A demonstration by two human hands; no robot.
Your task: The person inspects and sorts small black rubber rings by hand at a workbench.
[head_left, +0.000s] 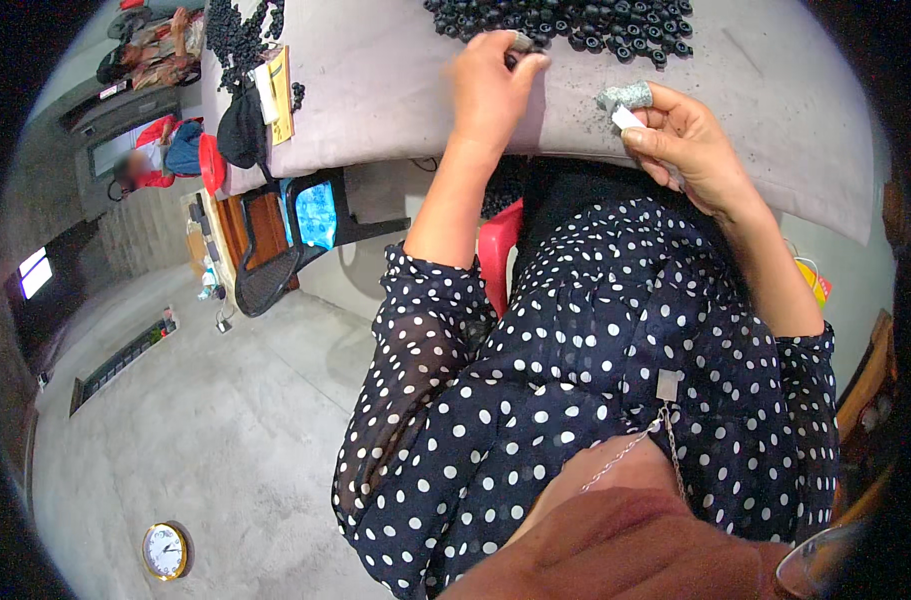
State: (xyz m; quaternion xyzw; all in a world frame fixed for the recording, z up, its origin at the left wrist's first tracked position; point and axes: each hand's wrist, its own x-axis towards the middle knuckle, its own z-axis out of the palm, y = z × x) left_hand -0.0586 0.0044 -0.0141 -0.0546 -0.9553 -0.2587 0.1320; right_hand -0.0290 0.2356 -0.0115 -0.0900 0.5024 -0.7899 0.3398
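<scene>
The right hand (680, 145) is closed in a pinch, gripping a small white piece (627, 118) between thumb and forefinger, with a mottled grey-green wrap (630, 96) around the forefinger above it and the other fingers curled beneath. To its left and a little farther from the body, the left hand (490, 85) reaches to the near edge of a pile of small round black parts (615, 28). Its fingers bend toward the thumb, a greyish covering shows at a fingertip, and a dark bit appears between them, but I cannot tell whether the hand grips it or merely has it behind. The pile lies just beyond the left hand and spreads rightward, ending beyond the right hand and well apart from it. Both hands are over a desk (385, 90) covered in pale cloth, with dark specks scattered between them. Well to the left of the left hand, a second heap of black parts (237, 45) lies near the desk's edge, and on the near side of that heap is a yellow packet (282, 95). Below the left hand, toward the body, part of a red chair (500, 255) shows beside the sleeve (430, 295), which is dark with white dots.
</scene>
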